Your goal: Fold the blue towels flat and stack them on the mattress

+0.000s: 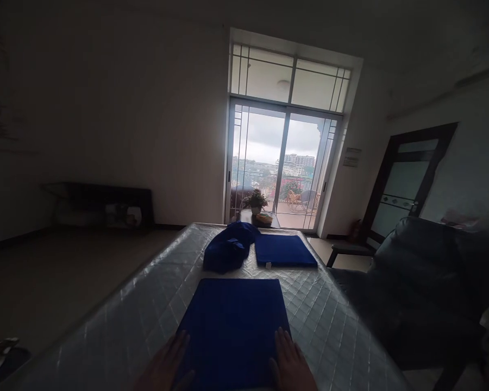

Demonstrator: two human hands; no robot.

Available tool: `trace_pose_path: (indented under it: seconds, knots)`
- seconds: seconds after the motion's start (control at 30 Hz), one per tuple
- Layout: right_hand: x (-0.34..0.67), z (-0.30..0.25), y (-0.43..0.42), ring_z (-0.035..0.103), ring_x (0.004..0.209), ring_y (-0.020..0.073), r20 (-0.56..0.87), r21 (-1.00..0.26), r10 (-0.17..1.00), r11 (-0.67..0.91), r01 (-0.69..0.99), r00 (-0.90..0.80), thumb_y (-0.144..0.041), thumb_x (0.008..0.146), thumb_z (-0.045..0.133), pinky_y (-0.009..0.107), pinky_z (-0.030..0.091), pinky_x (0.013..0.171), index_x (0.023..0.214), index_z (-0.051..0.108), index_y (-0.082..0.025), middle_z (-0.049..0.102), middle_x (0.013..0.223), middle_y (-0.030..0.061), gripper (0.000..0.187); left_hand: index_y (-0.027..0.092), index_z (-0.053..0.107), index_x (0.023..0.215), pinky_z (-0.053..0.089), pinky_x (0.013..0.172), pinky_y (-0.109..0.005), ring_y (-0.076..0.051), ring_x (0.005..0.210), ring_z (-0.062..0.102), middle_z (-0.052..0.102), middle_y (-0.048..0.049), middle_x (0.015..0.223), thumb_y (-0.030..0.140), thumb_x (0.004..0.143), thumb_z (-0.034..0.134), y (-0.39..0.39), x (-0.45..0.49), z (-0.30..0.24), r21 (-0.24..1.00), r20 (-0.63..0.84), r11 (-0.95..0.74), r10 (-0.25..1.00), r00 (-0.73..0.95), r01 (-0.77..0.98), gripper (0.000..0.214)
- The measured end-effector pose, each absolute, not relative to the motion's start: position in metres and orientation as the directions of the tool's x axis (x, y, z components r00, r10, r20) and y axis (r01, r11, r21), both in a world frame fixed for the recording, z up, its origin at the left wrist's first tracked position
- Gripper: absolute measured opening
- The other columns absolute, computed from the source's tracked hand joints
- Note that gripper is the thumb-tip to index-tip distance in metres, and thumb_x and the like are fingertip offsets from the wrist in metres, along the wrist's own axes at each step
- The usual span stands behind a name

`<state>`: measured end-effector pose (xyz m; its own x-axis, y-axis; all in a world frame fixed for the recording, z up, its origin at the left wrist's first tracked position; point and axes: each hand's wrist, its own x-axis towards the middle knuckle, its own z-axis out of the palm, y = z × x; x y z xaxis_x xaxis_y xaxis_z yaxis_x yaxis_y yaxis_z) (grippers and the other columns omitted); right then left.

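Note:
A flat blue folded cloth [234,331] lies on the silver quilted table cover [321,320] right in front of me. My left hand [167,358] rests along its left edge with the fingers stretched out. On the opposite edge lies my right hand [289,361], fingers extended and thumb apart on the cloth. Neither hand grips anything. Farther back, a crumpled blue cloth [228,250] sits in a loose heap. Beside it on the right is a second flat blue folded piece [285,251] with a small white tag at its near edge.
A dark leather armchair [411,271] stands close along the table's right side. Beyond the far end, a potted plant [256,202] stands on a small table before glass sliding doors [283,163]. A dark low bench [106,206] is by the left wall.

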<state>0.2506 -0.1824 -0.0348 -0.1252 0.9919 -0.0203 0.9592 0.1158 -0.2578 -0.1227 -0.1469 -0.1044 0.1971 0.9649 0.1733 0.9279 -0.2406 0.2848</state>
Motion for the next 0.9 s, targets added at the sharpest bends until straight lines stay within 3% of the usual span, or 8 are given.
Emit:
trace_pose_path:
  seconds: [0.13, 0.23, 0.37, 0.53, 0.6, 0.73, 0.83, 0.9]
  knots:
    - [0.249, -0.025, -0.183, 0.021, 0.144, 0.0241, -0.06, -0.256, 0.992, 0.094, 0.962, -0.113, -0.039, 0.095, 0.034, 0.044, 0.023, 0.118, 0.15, 0.032, -0.017, 0.021, 0.155, 0.0025, 0.059, 0.057, -0.003, 0.14, 0.037, 0.11, -0.057, -0.032, 0.141, 0.033, 0.035, 0.0148, 0.152, 0.063, 0.083, 0.049, -0.148, -0.12, -0.108, 0.357, 0.242, -0.291, 0.947, 0.213, 0.887, 0.078]
    - [0.247, -0.007, -0.182, 0.02, 0.145, 0.0245, -0.102, -0.252, 0.987, 0.097, 0.963, -0.126, -0.039, 0.094, 0.034, 0.045, 0.021, 0.118, 0.149, 0.033, -0.016, 0.022, 0.155, 0.003, 0.06, 0.058, -0.011, 0.137, 0.037, 0.11, -0.061, -0.033, 0.142, 0.031, 0.035, 0.0159, 0.152, 0.062, 0.083, 0.05, -0.149, -0.117, -0.102, 0.367, 0.25, -0.308, 0.941, 0.226, 0.878, 0.081]
    - [0.24, 0.015, -0.171, 0.017, 0.146, 0.0219, -0.064, -0.255, 0.989, 0.113, 0.96, -0.133, -0.039, 0.096, 0.031, 0.042, 0.018, 0.119, 0.15, 0.032, -0.014, 0.022, 0.156, 0.0039, 0.06, 0.05, -0.009, 0.143, 0.029, 0.116, -0.056, -0.031, 0.145, 0.024, 0.027, 0.0128, 0.156, 0.067, 0.083, 0.045, -0.152, -0.119, -0.094, 0.374, 0.113, -0.227, 0.973, 0.199, 0.899, 0.082]
    - [0.235, 0.005, -0.156, 0.015, 0.146, 0.021, -0.04, -0.28, 0.998, 0.035, 0.959, -0.048, -0.038, 0.098, 0.023, 0.042, 0.016, 0.12, 0.151, 0.024, -0.009, 0.017, 0.158, 0.0068, 0.061, 0.037, -0.001, 0.15, 0.03, 0.117, -0.046, -0.023, 0.146, 0.022, 0.01, 0.0059, 0.159, 0.069, 0.088, 0.024, -0.152, -0.114, -0.061, 0.383, -0.029, -0.079, 0.995, 0.097, 0.92, 0.074]
    - [0.236, -0.006, -0.154, 0.015, 0.146, 0.0212, -0.051, -0.274, 0.998, 0.022, 0.961, -0.038, -0.037, 0.098, 0.023, 0.041, 0.016, 0.119, 0.151, 0.025, -0.007, 0.018, 0.158, 0.0077, 0.061, 0.033, 0.009, 0.152, 0.028, 0.118, -0.048, -0.024, 0.147, 0.018, 0.01, 0.0027, 0.16, 0.071, 0.088, 0.025, -0.151, -0.092, -0.036, 0.355, -0.033, -0.155, 0.983, 0.178, 0.922, 0.076]
    - [0.238, -0.017, -0.155, 0.015, 0.147, 0.0214, -0.019, -0.247, 0.999, 0.025, 0.969, -0.03, -0.034, 0.098, 0.025, 0.041, 0.017, 0.119, 0.151, 0.026, -0.007, 0.019, 0.158, 0.0093, 0.06, 0.022, 0.023, 0.152, 0.026, 0.12, -0.047, -0.027, 0.147, 0.018, 0.016, -0.0057, 0.16, 0.068, 0.09, 0.029, -0.143, -0.01, 0.007, 0.376, 0.034, -0.464, 0.872, 0.489, 0.802, 0.078]
    - [0.239, -0.016, -0.157, 0.015, 0.147, 0.0214, -0.01, -0.212, 0.999, 0.049, 0.976, -0.052, -0.032, 0.098, 0.026, 0.042, 0.016, 0.119, 0.151, 0.026, -0.007, 0.018, 0.158, 0.0103, 0.059, 0.022, 0.023, 0.153, 0.023, 0.122, -0.045, -0.025, 0.148, 0.018, 0.019, -0.0072, 0.159, 0.062, 0.094, 0.027, -0.133, 0.052, 0.012, 0.384, 0.12, -0.674, 0.714, 0.69, 0.631, 0.072]
    - [0.239, -0.014, -0.159, 0.012, 0.147, 0.0208, -0.018, -0.179, 0.997, 0.074, 0.981, -0.079, -0.03, 0.098, 0.024, 0.041, 0.013, 0.119, 0.151, 0.025, -0.009, 0.016, 0.159, 0.0093, 0.057, 0.023, 0.02, 0.154, 0.021, 0.123, -0.045, -0.024, 0.148, 0.017, 0.019, -0.0072, 0.159, 0.06, 0.095, 0.023, -0.127, 0.077, 0.004, 0.388, 0.159, -0.723, 0.664, 0.731, 0.572, 0.07]
